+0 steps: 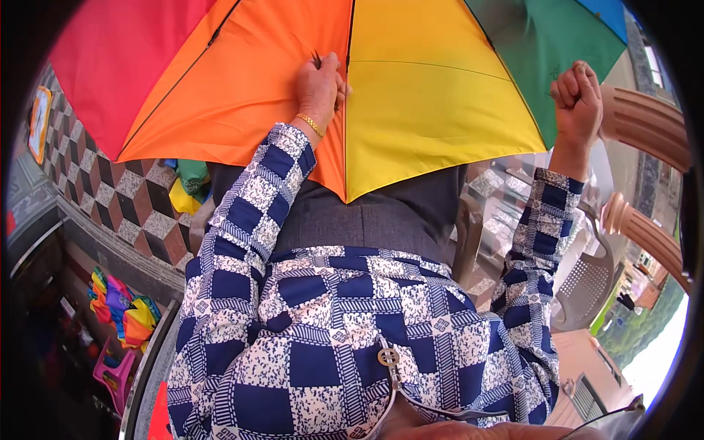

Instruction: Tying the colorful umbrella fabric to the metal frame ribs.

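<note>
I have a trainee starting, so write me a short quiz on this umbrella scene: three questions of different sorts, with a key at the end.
1. Multiple choice: Which hand holds the dark pointed tool?
a) left
b) right
c) neither

2. True or false: The right hand is spread flat, with all its fingers straight.

3. Fill in the blank: On the open umbrella, the panel between the orange panel and the green panel is ____.

Key:
1. a: the left hand holds it.
2. False: its fingers are curled in.
3. Yellow.
</note>
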Motion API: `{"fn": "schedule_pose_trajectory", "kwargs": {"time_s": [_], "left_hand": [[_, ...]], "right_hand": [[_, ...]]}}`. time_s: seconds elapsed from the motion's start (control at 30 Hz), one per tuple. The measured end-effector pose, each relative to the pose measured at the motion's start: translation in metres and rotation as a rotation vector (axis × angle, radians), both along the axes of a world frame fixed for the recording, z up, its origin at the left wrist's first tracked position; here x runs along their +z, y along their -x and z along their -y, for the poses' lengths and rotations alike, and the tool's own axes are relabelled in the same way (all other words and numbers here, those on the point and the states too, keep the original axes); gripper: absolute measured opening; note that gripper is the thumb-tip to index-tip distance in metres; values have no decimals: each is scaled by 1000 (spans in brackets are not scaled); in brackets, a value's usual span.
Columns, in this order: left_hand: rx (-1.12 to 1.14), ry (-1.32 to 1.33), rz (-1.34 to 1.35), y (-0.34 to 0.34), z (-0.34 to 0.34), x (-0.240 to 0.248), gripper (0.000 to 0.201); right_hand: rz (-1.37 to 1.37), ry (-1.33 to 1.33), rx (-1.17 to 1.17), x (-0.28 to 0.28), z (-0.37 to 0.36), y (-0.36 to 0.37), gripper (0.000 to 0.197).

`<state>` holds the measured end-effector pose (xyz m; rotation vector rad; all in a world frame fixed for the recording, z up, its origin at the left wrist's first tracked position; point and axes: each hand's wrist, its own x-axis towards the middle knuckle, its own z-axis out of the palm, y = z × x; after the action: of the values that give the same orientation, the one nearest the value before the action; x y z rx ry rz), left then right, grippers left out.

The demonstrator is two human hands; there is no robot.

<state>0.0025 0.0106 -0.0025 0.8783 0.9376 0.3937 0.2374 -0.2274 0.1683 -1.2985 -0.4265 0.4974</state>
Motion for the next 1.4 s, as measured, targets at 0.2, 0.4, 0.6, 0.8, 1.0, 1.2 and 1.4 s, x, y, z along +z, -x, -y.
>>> {"fn": "schedule_pose_trajectory", "kwargs": {"time_s": [0.2, 0.4, 0.6, 0.8, 1.0, 1.2, 1.4], "left_hand": [[-292, -1128, -169, 4, -30, 35, 20], [-462, -1381, -234, 4, 6, 9, 26], [-560, -1440, -333, 19, 3, -26, 20], [-431, -1256, -179, 10, -11, -16, 16], [-450, -774, -77, -10, -17, 24, 19], [-399, -824, 18, -3, -2, 37, 21], [-317, -1020, 87, -5, -3, 20, 18]], "right_hand": [[-51, 46, 106, -13, -39, 46, 10], [-196, -36, 74, -15, -39, 72, 9], [-120, -308, 102, -6, 55, -17, 9], [-48, -12, -4, 3, 3, 37, 10], [262, 498, 451, -82, -65, 109, 4], [440, 504, 413, -149, -110, 135, 8], [200, 540, 355, -161, -135, 131, 10]]}}
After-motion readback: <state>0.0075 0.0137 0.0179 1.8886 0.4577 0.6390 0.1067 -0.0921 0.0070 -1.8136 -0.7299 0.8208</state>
